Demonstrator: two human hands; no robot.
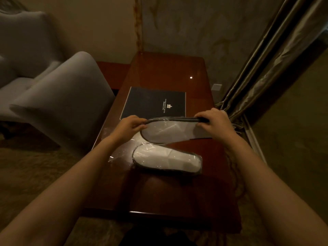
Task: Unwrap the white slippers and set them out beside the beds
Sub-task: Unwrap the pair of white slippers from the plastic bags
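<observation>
Slippers-wise, your left hand (pixel 130 125) and right hand (pixel 213 122) pinch opposite ends of the flat white plastic-wrapped slipper pack (pixel 170 133), long axis running left-right between them.

One head-worn view looks forward and down, close over a dim wooden table (pixel 177 71), apparently facing the wall.

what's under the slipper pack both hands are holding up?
Beneath the held plastic-wrapped white slipper pack: glossy dark wooden table and loose clear plastic. Behind it, the dark blue hotel folder, near edge hidden.
</observation>
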